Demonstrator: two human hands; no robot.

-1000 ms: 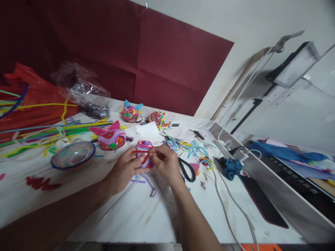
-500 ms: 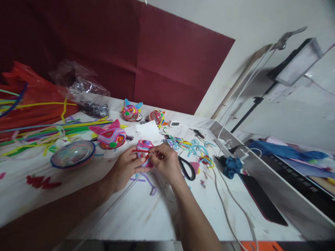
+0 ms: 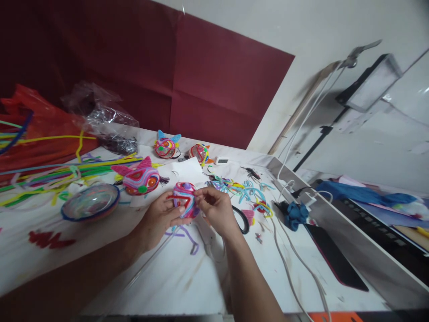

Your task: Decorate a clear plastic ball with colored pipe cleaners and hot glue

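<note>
My single view looks forward and down from the wearer's head, near the table [image 3: 194, 286] at six o'clock, facing the wall [image 3: 268, 18] at one.

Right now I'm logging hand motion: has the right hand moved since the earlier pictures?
Yes, slightly rightward: the right hand covers more of the resting black handle loop.

Cool, rather dim light covers the tabletop [image 3: 187, 273], with a soft shadow below the fingers [image 3: 205, 192]. Left of them, the clear bowl [image 3: 90, 201] catches glints, as does the plastic bag [image 3: 112, 116] farther back; the red pieces [image 3: 50, 239] blur. Detail around the fingers is soft; the wide lens stretches the edges.
</note>
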